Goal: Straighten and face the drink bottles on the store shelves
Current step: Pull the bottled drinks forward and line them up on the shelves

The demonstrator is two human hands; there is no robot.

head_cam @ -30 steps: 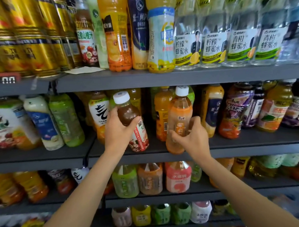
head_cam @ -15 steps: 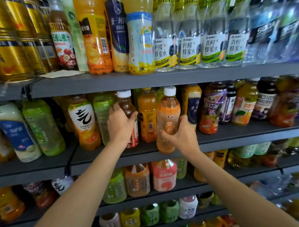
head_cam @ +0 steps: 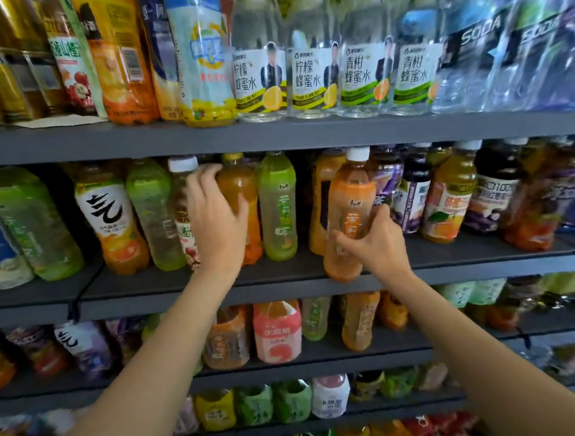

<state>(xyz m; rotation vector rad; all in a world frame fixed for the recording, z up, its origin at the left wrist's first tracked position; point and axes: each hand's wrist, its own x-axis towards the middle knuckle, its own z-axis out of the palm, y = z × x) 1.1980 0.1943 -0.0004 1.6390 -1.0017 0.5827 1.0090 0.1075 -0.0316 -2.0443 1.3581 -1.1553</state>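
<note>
Right hand grips the orange bottle low on its body; the bottle stands at the front edge of the middle shelf, label outward. Left hand wraps the amber bottle beside the white-capped bottle. Risk: the orange bottle's base overhangs the lip; releasing early could tip it off.

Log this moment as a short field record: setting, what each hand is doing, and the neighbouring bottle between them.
setting: store shelves stocked with drink bottles
left hand: fingers curled round a brown bottle with a white cap, second shelf
right hand: grips the orange bottle with a white cap, which stands at the shelf's front edge
between them: green bottle, upright, untouched
label of orange bottle: faces outward
</note>
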